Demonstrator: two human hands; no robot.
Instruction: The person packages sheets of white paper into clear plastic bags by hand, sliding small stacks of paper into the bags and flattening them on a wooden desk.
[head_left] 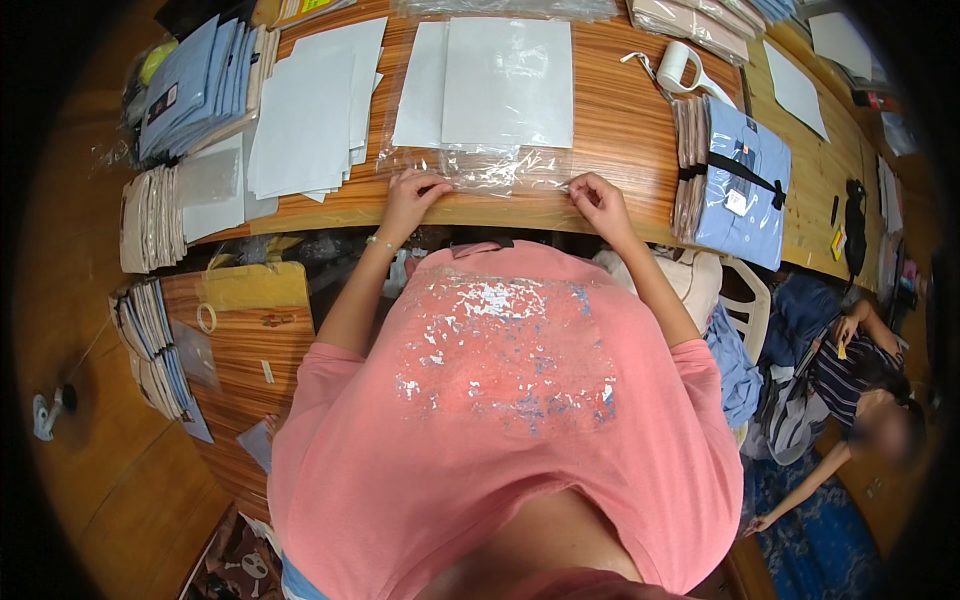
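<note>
A clear plastic bag lies flat near the table's front edge, its near end crinkled and shiny. White card sheets show through or beneath the film; whether they are inside it I cannot tell. My left hand, with a thin bracelet on the wrist, pinches the bag's near left corner between thumb and fingers. At the near right corner, my right hand pinches the film the same way. Both wrists hang just over the table edge.
Loose white cards lie left, beside bagged blue shirts and beige bagged garments. Strapped blue shirts and a white tape dispenser stand right. Another person is at lower right, near a white chair.
</note>
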